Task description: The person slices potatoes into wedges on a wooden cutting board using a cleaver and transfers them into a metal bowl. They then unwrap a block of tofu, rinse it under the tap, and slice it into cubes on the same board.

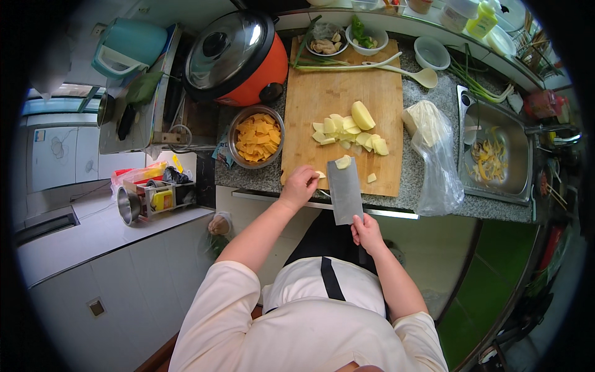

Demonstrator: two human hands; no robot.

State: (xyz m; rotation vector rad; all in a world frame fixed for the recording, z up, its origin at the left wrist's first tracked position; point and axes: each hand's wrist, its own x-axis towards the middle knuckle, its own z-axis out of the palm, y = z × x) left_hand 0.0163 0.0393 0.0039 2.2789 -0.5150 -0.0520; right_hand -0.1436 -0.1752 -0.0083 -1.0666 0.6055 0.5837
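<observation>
My right hand (368,234) grips the handle of a cleaver (345,193), its broad blade lying over the near edge of a wooden cutting board (302,111). A potato slice (343,162) clings to the far end of the blade. My left hand (300,186) is at the board's near left edge, fingers bent together; a small potato piece (320,174) is right at the fingertips, though whether they pinch it is unclear. Farther up the board, thin potato slices (348,128) lie in a loose pile beside a larger potato chunk (363,116). One small piece (371,177) sits apart on the right.
Left of the board stand a steel bowl of orange pieces (258,136) and an orange rice cooker (253,69). Small bowls, scallions and a ladle (425,78) lie at the back. To the right are a plastic bag (434,158) and a sink (516,162) with peelings.
</observation>
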